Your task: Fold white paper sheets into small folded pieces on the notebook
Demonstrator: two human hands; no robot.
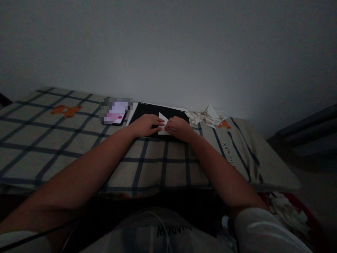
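A small piece of white paper [161, 116], folded to a slanted point at its top, lies on a dark flat board [147, 108]. My left hand [146, 125] comes in from the left, its fingertips and thumb on the paper's left side. On the right part of the paper, the fingers of my right hand [179, 128] are drawn together in a pinch. Both hands meet near the paper's middle and cover much of it, so the lower folds are hard to make out.
A phone with a lit screen [116, 111] leans left of the board. To the right lies a heap of folded white paper pieces [209, 116]. A checked cloth [152, 165] covers the table, which stands against a grey wall [168, 52]. More pale scraps [286, 211] lie low at the right.
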